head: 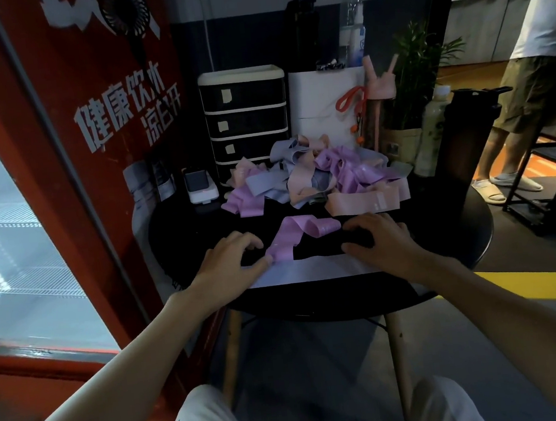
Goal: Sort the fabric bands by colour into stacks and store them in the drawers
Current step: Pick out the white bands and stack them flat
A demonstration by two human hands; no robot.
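Note:
A pale blue-grey band (309,270) lies flat along the near edge of the round black table (475,225). My left hand (230,260) presses its left end, thumb touching a purple band (293,237) that curls across the table between my hands. My right hand (381,241) rests on the blue-grey band's right end, fingers curled. A peach band (364,202) lies flat behind. Further back sits a mixed pile of bands (313,173) in purple, peach and blue-grey. A black drawer unit (245,118) stands at the back with all its drawers closed.
A red cooler (71,162) with a glass door stands close on the left. Behind the pile are a white box (323,100), bottles (352,23), a pink bottle (381,98), a plant (416,71) and a small white device (199,185). A person (534,67) stands at right.

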